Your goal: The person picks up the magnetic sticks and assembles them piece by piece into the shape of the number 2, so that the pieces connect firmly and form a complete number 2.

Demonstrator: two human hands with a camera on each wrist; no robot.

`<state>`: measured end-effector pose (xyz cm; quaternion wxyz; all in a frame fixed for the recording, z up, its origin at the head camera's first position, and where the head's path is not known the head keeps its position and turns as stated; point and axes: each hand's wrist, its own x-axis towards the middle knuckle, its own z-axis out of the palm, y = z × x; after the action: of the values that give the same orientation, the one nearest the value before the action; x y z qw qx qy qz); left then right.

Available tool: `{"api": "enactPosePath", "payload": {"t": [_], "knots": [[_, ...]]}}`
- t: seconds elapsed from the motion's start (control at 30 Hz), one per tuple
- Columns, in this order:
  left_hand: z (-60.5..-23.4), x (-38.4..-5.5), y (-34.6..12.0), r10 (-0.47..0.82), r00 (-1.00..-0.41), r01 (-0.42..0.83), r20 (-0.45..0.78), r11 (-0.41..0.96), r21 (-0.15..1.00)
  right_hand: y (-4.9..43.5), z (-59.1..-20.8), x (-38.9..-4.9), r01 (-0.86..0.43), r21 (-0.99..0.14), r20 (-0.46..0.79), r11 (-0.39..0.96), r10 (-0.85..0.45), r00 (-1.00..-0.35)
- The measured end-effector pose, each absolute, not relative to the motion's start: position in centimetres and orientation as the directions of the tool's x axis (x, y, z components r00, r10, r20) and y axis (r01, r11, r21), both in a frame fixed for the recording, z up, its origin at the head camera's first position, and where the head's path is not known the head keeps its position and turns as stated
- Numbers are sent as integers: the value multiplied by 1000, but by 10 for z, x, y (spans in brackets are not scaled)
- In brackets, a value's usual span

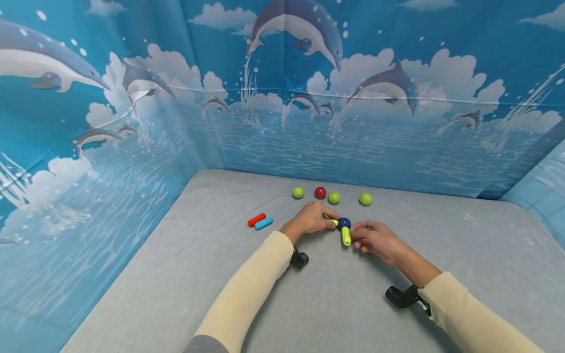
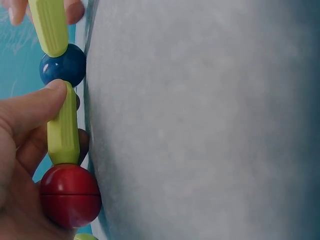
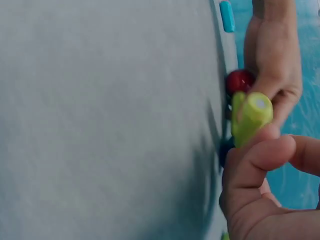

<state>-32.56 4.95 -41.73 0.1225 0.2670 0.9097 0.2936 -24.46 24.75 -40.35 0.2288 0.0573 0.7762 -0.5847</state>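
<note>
My left hand (image 1: 312, 218) pinches a yellow-green rod (image 2: 63, 130) between thumb and fingers. One end of that rod meets a dark blue ball (image 1: 344, 223). A seamed red ball (image 2: 70, 196) sits at the other end, against my palm; in the head view the hand hides it. From the blue ball a second yellow-green rod (image 1: 346, 236) points back toward me. My right hand (image 1: 379, 241) is beside this rod with bent fingers, fingertips right at its side. I cannot tell whether they grip it.
Behind my hands stand lime green balls (image 1: 334, 198) and another red ball (image 1: 320, 192). A red rod (image 1: 256, 219) and a light blue rod (image 1: 264, 223) lie left of my left hand on the grey cloth (image 1: 207, 235). Dolphin-print curtains (image 1: 282, 132) border the surface.
</note>
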Motion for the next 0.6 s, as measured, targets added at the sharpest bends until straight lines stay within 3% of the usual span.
{"api": "enactPosePath", "payload": {"t": [0.43, 0.53, 0.6], "knots": [[-415, -320, 48, 544, -834, 386, -88, 692, 610, 283, -384, -265, 324, -879, -376, 350, -89, -922], [-415, -320, 48, 553, -829, 401, -81, 689, 604, 291, -383, -270, 243, -843, -290, 480, -26, -957], [-415, -319, 47, 561, -825, 413, -73, 686, 600, 295, -383, -275, 173, -761, -205, 625, 21, -979]]}}
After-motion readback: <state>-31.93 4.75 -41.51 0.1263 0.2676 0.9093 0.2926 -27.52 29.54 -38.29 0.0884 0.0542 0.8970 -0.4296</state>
